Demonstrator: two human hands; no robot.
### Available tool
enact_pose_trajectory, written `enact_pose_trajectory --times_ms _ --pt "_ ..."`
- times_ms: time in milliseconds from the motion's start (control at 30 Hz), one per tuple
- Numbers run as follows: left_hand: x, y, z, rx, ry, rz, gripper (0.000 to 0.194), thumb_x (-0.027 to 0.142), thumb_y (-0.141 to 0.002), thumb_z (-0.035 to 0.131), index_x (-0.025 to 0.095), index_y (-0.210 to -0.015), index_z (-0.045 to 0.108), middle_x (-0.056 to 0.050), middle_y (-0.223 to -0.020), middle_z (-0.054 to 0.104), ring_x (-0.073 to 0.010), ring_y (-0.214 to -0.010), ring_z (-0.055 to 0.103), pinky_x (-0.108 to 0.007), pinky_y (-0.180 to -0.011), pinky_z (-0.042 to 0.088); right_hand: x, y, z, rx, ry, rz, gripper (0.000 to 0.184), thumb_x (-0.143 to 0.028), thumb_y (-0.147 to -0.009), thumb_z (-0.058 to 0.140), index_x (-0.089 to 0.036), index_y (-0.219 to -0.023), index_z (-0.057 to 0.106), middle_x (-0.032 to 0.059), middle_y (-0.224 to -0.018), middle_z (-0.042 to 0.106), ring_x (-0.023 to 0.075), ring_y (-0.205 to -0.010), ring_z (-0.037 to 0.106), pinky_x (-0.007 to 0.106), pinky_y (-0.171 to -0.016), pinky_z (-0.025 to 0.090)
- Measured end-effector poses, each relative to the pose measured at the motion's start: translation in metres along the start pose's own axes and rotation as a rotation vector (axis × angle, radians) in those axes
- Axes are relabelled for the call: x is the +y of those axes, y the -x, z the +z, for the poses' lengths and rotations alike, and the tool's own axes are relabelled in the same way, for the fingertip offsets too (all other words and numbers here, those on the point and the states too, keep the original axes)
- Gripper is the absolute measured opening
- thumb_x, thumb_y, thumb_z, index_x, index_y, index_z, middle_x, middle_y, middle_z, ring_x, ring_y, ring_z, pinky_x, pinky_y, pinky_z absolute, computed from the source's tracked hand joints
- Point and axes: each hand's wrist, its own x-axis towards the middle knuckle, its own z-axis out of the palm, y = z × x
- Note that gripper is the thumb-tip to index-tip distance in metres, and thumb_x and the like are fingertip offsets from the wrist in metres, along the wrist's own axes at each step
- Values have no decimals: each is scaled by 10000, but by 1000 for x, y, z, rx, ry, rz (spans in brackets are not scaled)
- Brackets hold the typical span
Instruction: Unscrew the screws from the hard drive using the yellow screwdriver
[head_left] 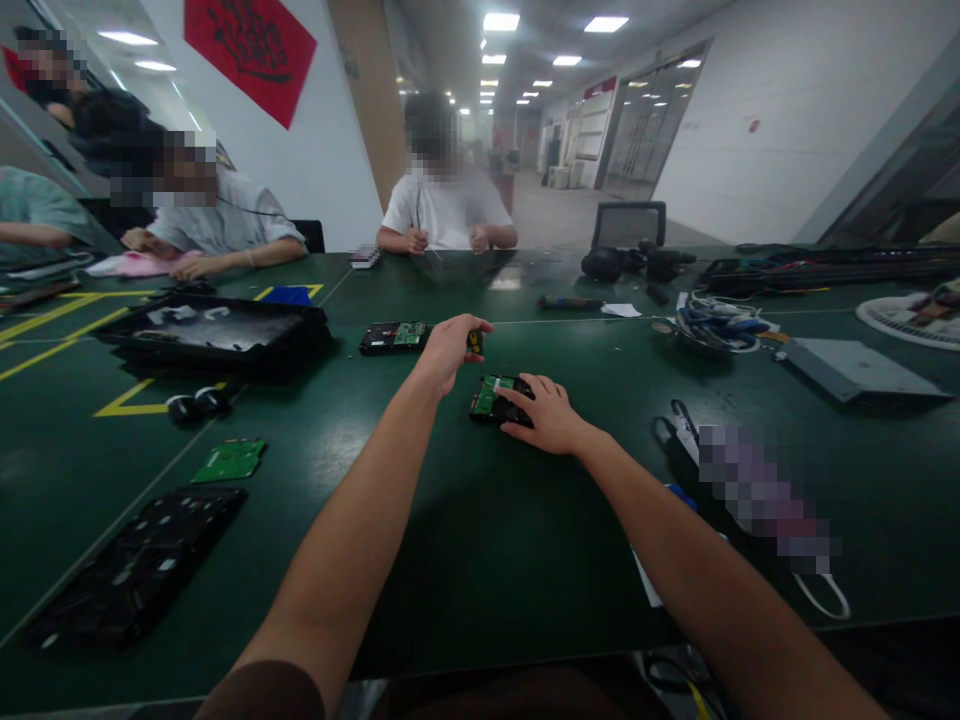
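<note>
A hard drive (489,396) with a green circuit board facing up lies on the dark green table (480,540) in front of me. My right hand (546,412) rests flat on its right side with the fingers spread over it. Just behind the drive, my left hand (448,348) is closed round a screwdriver (475,341) with a yellow and black handle, held upright above the drive's far edge.
A second hard drive (394,337) lies further back. A loose green circuit board (229,459) and a black panel (135,565) lie at the left, near a black tray (214,335). Cables (716,322) and a grey box (859,370) sit at right. Other people sit across the table.
</note>
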Motion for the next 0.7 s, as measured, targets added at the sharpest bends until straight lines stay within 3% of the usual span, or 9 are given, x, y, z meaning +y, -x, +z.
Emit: enact_pose_trajectory --times_ms 200,433,700 --pt "1 3 6 -58 156 -114 191 326 -788 653 159 -880 638 -97 -842 701 -204 -785 671 -303 -630 562 1 -1 4 25 22 -1 732 -721 -944 475 -424 -1595 322 130 -1642 270 430 -1498 240 640 -1167 225" --pt "-1 0 3 52 -42 -2 199 348 -771 628 160 -789 692 -88 -891 662 -185 -792 625 -232 -518 491 2 -1 4 15 14 2 738 -729 -943 467 -442 -1601 297 120 -1650 261 430 -1501 234 640 -1168 222" --pt "-1 1 5 -22 150 -109 187 333 -782 642 164 -858 622 -89 -838 690 -204 -779 674 -294 -614 553 0 0 2 -5 1 10 742 -724 -945 463 -441 -1607 283 97 -1673 226 439 -1507 213 653 -1175 200"
